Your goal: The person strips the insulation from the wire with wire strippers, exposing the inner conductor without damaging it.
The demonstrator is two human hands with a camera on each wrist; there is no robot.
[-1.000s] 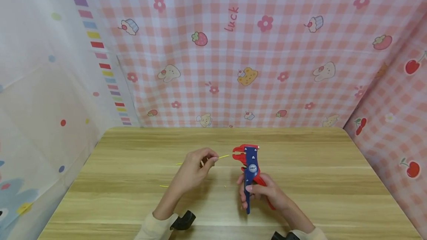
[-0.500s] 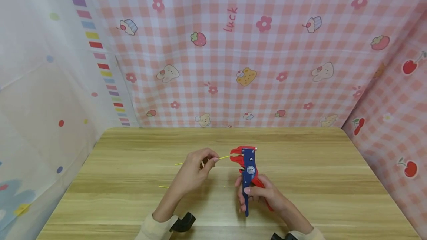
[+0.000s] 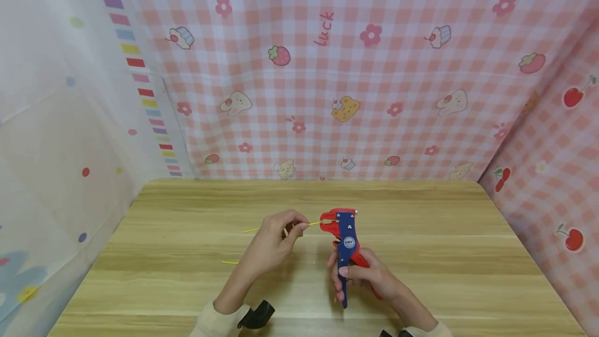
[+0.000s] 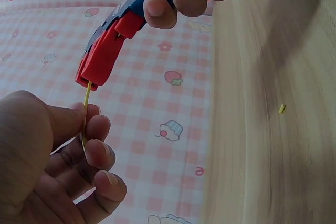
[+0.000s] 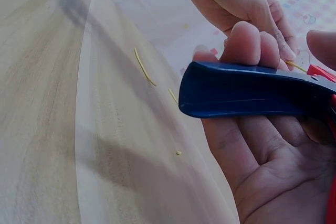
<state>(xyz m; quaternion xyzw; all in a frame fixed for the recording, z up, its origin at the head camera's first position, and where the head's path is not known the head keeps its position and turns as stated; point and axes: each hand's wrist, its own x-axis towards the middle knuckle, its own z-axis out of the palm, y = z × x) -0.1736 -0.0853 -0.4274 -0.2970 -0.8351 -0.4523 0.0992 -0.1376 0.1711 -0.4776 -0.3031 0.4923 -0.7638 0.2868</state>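
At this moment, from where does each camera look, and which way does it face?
Head: on the head, facing forward and down at the tabletop; left hand and right hand show.
Left wrist: worn there, facing the yellow wire at the wire stripper; both hands show.
Right wrist: worn there, facing the stripper's blue handle; both hands show.
Both wrist views share that wire.

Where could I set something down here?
Bare tabletop lies right of the right hand, and behind the red-and-blue tool to the checked cloth. It's crowded around the left hand and loose yellow wire.
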